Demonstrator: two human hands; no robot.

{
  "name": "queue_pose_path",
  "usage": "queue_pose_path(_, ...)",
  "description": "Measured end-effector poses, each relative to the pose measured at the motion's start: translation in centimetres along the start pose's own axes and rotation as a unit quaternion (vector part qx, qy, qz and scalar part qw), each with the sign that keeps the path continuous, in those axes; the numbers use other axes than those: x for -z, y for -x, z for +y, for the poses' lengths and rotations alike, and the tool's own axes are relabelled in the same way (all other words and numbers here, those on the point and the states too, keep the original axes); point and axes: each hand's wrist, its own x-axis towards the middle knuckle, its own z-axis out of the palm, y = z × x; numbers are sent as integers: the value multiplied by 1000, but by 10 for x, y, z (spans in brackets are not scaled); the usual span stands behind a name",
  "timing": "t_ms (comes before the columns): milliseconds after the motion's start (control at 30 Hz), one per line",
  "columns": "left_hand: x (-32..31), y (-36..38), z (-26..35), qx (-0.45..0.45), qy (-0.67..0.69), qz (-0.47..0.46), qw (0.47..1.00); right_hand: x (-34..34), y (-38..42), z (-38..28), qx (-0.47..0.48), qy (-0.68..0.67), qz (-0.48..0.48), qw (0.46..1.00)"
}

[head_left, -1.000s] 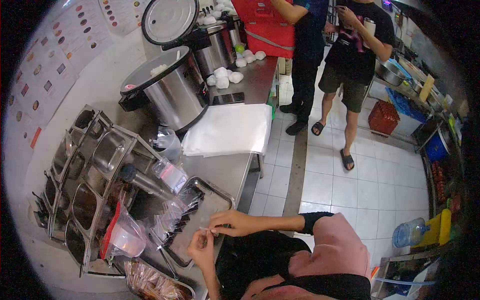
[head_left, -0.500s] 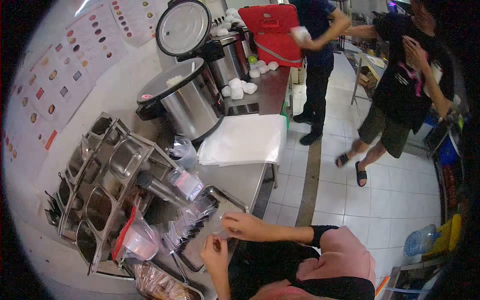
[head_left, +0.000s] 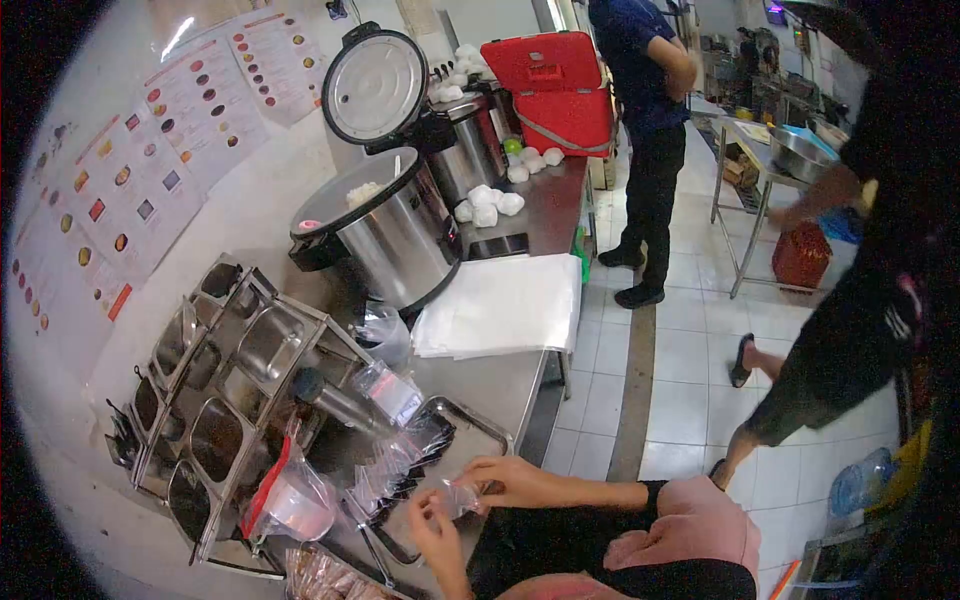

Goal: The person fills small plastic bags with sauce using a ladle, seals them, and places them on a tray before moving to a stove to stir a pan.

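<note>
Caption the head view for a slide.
Both hands, left hand and right hand, pinch a small clear bag over a metal tray.

Bright overhead light, fisheye-warped dark edges

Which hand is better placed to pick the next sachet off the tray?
Probably the left hand: it sits nearer the sachets on the tray. The right hand pinches the small bag.

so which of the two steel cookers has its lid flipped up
The nearer, larger cooker, beside the stack of white sheets; its round lid stands raised. The smaller cooker behind it is closed.
</note>
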Motion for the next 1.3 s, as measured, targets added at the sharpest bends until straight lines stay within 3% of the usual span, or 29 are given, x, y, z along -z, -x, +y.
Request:
queue_pose_path(67, -1, 1, -15, 9, -1, 32, 999, 4, -1, -10, -8, -5, 11, 1000)
queue_pose_path(133, -1, -4, -21, 162, 262, 30, 951, 6, -3, -19, -22, -25, -8, 999)
queue_pose_path(167, 0, -5, -22, 159, 262, 30, 951, 6, -4, -18, -19, -24, -7, 999)
queue_pose_path(233, 7, -4, 3, 339, 328, 43, 881, 5, -2, -19, 0, -22, -21, 1000)
queue_pose_path(267, 8, -3, 4, 339, 328, 43, 881, 5, -2, -20, 0, -22, -21, 1000)
queue_pose_path(333, 11, -3, 4, 174, 193, 33, 965, 8, -3, -24, 25, -18, -3, 1000)
queue_pose_path(367, 10, -3, -6, 171, 193, 32, 966, 8, -3, -26, 28, -17, -1, 999)
queue_pose_path(433, 5, -6, -20, 65, 108, 91, 988, 11, 0, -27, -18, 3, -23, 1000)
queue_pose_path(567, 5, -6, -10, 92, 73, 98, 988, 14, 3, -26, 7, -10, -10, 1000)
queue_pose_path(767, 15, -5, -11, 84, 60, 34, 994, 16, 9, -25, 11, 16, 15, 1000)
queue_pose_path(833, 20, -1, -5, 190, 216, -75, 955, 19, 11, -25, -16, 31, 14, 999)
queue_pose_path(967, 22, 5, -7, 186, 201, -42, 961, 16, 17, -23, -44, 70, -3, 997)
queue_pose_path(1033, 26, -2, -3, 72, 23, -24, 997, 16, 12, -22, -28, 93, 1, 995)
queue_pose_path(1100, 35, 3, 26, 79, -1, -17, 997, 13, 3, -21, -22, 133, -14, 991)
queue_pose_path(1167, 41, 4, 51, -93, -171, -66, 979, 8, -4, -25, -20, 176, -48, 983)
queue_pose_path(1200, 44, 10, 50, -71, -164, -59, 982, 2, -7, -28, 9, 182, -79, 980)
queue_pose_path(1267, 54, 23, 42, -87, -170, -146, 971, -11, -16, -39, 57, 181, -147, 971)
queue_pose_path(1300, 58, 29, 38, -58, -170, -124, 976, -16, -19, -44, 63, 172, -183, 966)
